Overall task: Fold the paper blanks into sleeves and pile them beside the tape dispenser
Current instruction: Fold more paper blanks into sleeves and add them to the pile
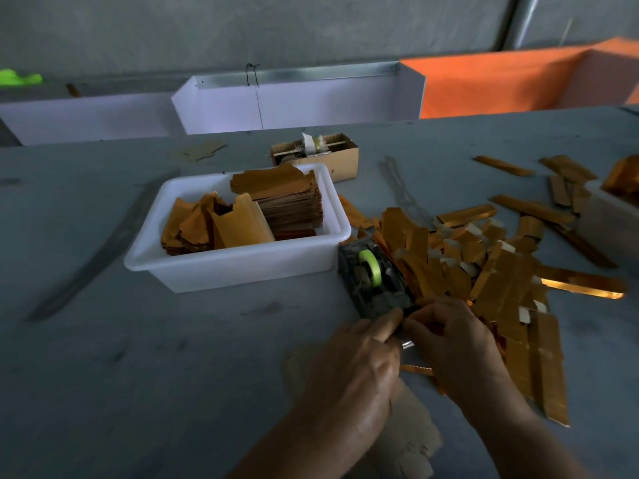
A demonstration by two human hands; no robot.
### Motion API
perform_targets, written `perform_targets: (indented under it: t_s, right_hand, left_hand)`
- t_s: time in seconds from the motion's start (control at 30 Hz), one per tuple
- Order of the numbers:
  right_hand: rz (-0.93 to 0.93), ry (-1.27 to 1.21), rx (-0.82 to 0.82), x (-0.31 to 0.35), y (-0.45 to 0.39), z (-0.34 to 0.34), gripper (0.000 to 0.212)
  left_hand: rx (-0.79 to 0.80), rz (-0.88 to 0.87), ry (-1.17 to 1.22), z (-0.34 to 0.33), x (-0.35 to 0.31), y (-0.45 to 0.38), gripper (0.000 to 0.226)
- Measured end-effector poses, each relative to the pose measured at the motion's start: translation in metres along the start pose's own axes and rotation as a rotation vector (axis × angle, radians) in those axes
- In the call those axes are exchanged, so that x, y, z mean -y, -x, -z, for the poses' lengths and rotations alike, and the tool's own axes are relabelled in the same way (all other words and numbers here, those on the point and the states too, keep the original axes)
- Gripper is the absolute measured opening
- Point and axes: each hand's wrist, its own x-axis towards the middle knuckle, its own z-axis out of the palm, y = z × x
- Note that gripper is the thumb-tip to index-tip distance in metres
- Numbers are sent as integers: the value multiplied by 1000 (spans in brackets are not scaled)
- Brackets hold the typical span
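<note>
Gold paper is nearly everywhere on the grey table (103,357). One white tub (238,267) holds two lots of flat blanks (287,198): a neat stack at its right end and a slumped, fanned bunch at its left. One dark tape dispenser (375,283), with a single lime-green roll, sits just beside the tub's right end. One large loose pile of folded sleeves (491,271) spreads to the right of the dispenser, touching it; the sleeves are too many and too overlapped to count. They are long, narrow, shiny gold strips, some showing white ends or pale insides. A few more lie scattered apart toward the far right. One small cardboard box (332,153) stands behind the tub.

Both hands meet at the near end of the dispenser. Left hand (359,368) has its fingers curled, thumb and forefinger pinched together at the dispenser's edge. Right hand (456,344) is curled likewise, fingertips meeting the left's. What they pinch is hidden and blurred; I cannot tell what it is. A gold strip (416,369) shows beneath them.
</note>
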Motion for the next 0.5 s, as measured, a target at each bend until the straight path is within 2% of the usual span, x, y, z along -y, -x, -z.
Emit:
perform_targets:
  t_s: [0.07,0.2,0.27,0.33,0.37,0.43,0.5]
  right_hand:
    - [-5,-29,-15,-1,2,-1,15]
    - [6,-15,-23,1,3,-1,11]
    - [55,173,-58,4,4,1,6]
    - [108,447,-68,6,5,3,12]
    - [116,478,-81,7,6,6,13]
    - [127,389,-153,12,6,16,11]
    - [123,154,-220,16,7,31,6]
  left_hand:
    - [37,-7,2,0,0,-3,32]
    - [-43,37,-6,-5,2,-5,49]
    - [-36,-5,-29,-5,1,-4,49]
    - [-48,-4,-41,-2,1,-2,50]
    - [-84,0,-46,-4,2,-2,49]
    - [-103,-15,26,-10,5,-5,37]
    - [-182,69,171,-13,7,-3,17]
